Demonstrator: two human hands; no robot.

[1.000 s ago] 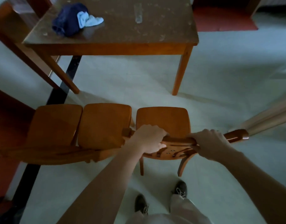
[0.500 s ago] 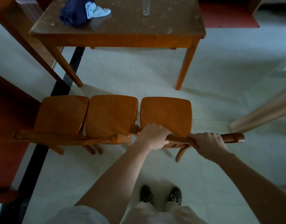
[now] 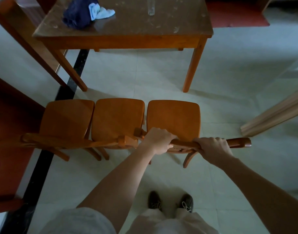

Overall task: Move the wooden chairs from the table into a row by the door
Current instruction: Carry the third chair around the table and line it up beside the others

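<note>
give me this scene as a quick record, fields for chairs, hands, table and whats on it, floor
chairs: three wooden chairs side by side, seats facing the table; left chair, middle chair, right chair
left hand: closed over the right chair's top rail
right hand: closed over the same rail, further right
table: wooden, beyond the chairs
on table: dark blue cloth, light blue cloth, clear glass item, cut off by the frame
floor: pale tiles with a black strip

text: none legible | labels: none (chairs, table all unmarked)
</note>
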